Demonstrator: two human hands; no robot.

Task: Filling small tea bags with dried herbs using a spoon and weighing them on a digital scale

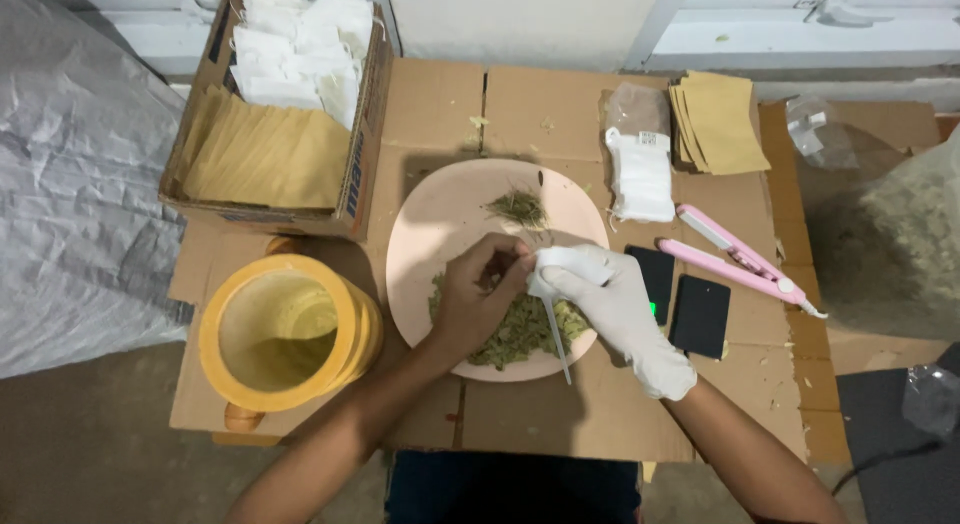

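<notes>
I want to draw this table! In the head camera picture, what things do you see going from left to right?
Yellow jar → bare left hand → gloved right hand → two black slabs → pink sealing tongs.

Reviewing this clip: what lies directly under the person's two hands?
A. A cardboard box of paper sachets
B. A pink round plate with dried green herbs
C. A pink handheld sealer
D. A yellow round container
B. Both the bare left hand and the white-gloved right hand sit over the pink plate, where a heap of dried green herbs lies; the yellow container stands off to the side.
</notes>
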